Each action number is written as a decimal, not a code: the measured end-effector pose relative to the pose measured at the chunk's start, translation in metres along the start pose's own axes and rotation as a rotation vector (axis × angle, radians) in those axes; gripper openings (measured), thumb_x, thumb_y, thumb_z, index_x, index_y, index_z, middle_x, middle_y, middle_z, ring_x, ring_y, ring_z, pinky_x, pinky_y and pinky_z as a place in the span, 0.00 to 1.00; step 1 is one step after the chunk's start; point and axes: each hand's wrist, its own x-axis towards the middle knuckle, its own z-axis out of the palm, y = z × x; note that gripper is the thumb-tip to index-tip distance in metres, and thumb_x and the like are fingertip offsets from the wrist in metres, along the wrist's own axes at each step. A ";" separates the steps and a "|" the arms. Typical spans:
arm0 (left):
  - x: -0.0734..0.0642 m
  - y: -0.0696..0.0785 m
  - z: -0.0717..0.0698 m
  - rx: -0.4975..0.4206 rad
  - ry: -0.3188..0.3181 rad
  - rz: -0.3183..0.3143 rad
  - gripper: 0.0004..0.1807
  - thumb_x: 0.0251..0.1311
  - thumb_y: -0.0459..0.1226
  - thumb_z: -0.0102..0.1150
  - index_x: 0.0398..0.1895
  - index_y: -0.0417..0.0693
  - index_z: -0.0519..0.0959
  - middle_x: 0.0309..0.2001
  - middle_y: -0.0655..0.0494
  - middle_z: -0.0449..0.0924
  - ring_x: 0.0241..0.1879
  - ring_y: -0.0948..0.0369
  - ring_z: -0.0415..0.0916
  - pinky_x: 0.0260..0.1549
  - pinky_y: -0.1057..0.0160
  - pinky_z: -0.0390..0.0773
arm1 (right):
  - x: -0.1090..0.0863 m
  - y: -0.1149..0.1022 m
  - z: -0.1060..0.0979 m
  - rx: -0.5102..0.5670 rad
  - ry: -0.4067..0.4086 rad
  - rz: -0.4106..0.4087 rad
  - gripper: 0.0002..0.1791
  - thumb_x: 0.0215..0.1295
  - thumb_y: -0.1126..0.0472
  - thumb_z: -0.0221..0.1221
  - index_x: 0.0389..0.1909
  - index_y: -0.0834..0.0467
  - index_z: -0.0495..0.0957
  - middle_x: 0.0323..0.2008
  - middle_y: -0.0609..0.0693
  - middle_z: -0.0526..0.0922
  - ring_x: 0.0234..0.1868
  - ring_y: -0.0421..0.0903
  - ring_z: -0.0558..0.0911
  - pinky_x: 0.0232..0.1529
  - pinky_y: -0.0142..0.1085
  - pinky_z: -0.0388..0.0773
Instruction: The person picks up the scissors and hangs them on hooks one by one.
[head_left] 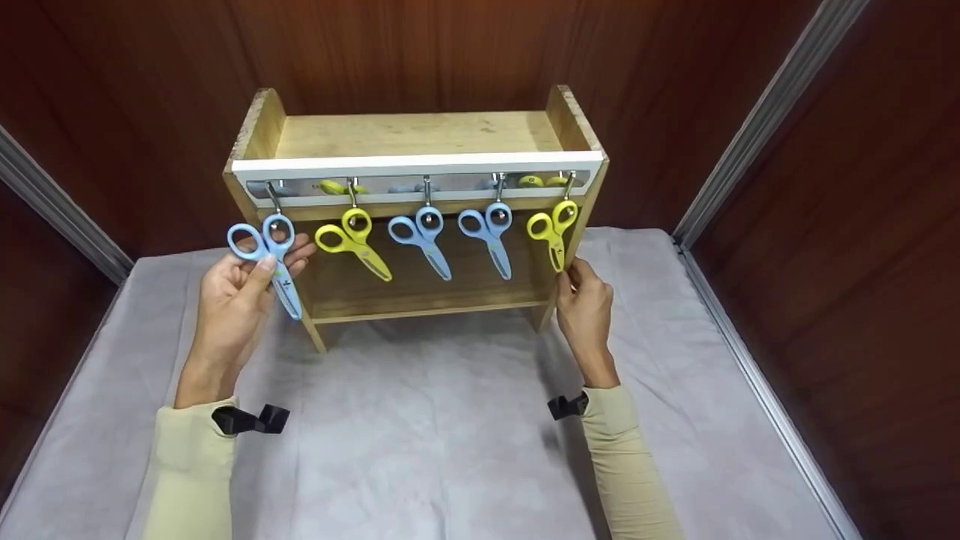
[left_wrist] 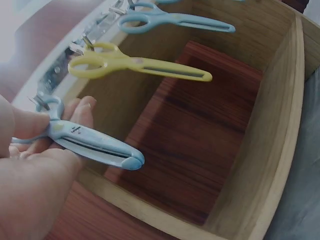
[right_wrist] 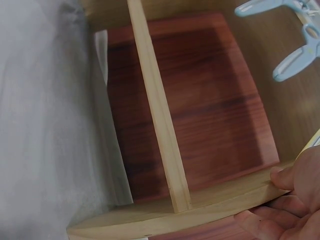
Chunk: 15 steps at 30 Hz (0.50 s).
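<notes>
My left hand (head_left: 231, 296) pinches a pair of light blue scissors (head_left: 286, 289) near the pivot, thumb in front and fingers behind. One finger loop of these scissors is right at the leftmost hook (head_left: 273, 196), and their blades point down. At the other end, my right hand (head_left: 588, 309) grips the side panel (right_wrist: 220, 210) of a small wooden shelf (head_left: 420, 131), thumb inside and fingers outside. Just above that hand hang yellow scissors (head_left: 556, 247) on the rightmost hook.
Between the hands, yellow scissors (head_left: 354, 240) and two blue pairs, left (head_left: 425, 238) and right (head_left: 490, 236), hang from hooks on a white-edged metal strip (head_left: 465, 184). Grey cloth (head_left: 420, 435) covers the table. Dark wooden walls (head_left: 450, 52) stand behind and at both sides.
</notes>
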 end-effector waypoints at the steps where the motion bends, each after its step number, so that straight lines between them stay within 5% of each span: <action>1: 0.000 -0.001 -0.001 -0.003 -0.004 -0.003 0.18 0.79 0.28 0.46 0.66 0.27 0.69 0.58 0.38 0.87 0.58 0.51 0.88 0.62 0.60 0.85 | 0.000 0.000 0.000 -0.002 0.002 -0.001 0.11 0.72 0.71 0.59 0.50 0.71 0.84 0.47 0.67 0.90 0.51 0.61 0.91 0.52 0.52 0.90; 15: 0.003 -0.009 -0.006 0.046 0.020 -0.086 0.20 0.81 0.33 0.47 0.68 0.29 0.68 0.57 0.44 0.88 0.60 0.55 0.86 0.64 0.61 0.84 | 0.000 0.000 0.000 0.007 -0.004 0.002 0.12 0.72 0.70 0.59 0.50 0.70 0.84 0.47 0.66 0.90 0.51 0.61 0.91 0.53 0.52 0.90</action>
